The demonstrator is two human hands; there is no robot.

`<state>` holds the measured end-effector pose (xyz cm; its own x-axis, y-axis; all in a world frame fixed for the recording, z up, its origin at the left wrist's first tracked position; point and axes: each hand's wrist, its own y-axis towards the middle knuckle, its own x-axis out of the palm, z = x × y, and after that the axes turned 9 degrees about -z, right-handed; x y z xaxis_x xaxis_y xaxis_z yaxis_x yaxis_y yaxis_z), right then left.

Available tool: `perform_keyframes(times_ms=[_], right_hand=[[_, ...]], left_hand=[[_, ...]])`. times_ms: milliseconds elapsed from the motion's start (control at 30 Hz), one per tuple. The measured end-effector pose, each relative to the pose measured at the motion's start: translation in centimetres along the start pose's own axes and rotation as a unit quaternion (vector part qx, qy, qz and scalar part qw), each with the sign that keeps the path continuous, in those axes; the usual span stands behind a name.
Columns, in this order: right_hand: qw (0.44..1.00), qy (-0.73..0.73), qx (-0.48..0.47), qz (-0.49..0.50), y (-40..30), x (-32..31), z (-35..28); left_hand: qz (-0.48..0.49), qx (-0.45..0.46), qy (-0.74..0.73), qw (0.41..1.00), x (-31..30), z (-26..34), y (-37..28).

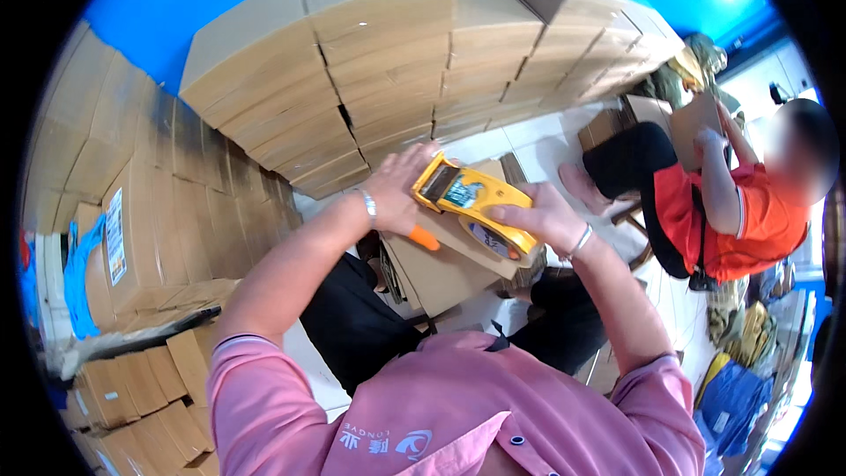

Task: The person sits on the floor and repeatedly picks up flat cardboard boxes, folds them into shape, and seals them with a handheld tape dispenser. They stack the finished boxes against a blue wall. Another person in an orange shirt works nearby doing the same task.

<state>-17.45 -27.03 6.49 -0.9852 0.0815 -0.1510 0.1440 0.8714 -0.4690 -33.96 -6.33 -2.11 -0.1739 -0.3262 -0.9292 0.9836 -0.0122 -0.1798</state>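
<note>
A yellow packing tape dispenser [482, 195] lies in the grip of my right hand [545, 218], its cutter end pointing left. Inside it sits a tape roll [492, 240]. My left hand [400, 192], an orange finger cot on its thumb, is spread flat beside the cutter end, at the left end of a cardboard box [462, 244]. Whether the tape touches the box is hidden by the dispenser. Flattened cardboard [433, 284] rests below the box, between my knees.
Tall stacks of closed cartons [390, 46] stand ahead, and more cartons [192, 211] at the left. Blue gloves [82, 277] hang there. At the right a seated co-worker [733, 211] holds a cardboard box [691, 129]. A blue bag [733, 403] lies at the lower right.
</note>
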Motion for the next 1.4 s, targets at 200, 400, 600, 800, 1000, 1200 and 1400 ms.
perform_keyframes(times_ms=[200, 400, 600, 800, 1000, 1200, 1400], right_hand=[[0.998, -0.048, 0.045, -0.008, -7.4, -4.4, 1.8], [0.986, -0.008, 0.168, -0.022, -17.5, -10.9, 9.1], [0.977, -0.143, 0.155, -0.006, -9.4, -5.8, 11.8], [0.916, -0.323, 0.232, 0.055, -4.4, -0.4, 10.0], [0.918, -0.326, 0.2, 0.106, -3.3, 1.2, 10.6], [0.909, -0.346, 0.209, 0.1, -3.8, 1.0, 9.6], [0.95, -0.159, 0.122, 0.241, -8.1, -7.9, 14.4]], left_hand=[[-0.007, -0.016, -0.034, 0.999, -0.6, 0.6, 0.1], [-0.039, -0.035, -0.048, 0.997, -1.2, 1.3, 0.5], [-0.049, -0.041, 0.019, 0.998, -2.5, 2.2, 0.6], [-0.024, 0.055, 0.142, 0.988, -0.7, 5.6, 2.0], [-0.047, 0.141, 0.153, 0.977, 0.8, 14.3, 5.9], [-0.042, 0.13, 0.12, 0.983, -0.5, 14.8, 6.2], [0.24, 0.102, 0.108, 0.959, -11.7, 16.9, 8.2]])
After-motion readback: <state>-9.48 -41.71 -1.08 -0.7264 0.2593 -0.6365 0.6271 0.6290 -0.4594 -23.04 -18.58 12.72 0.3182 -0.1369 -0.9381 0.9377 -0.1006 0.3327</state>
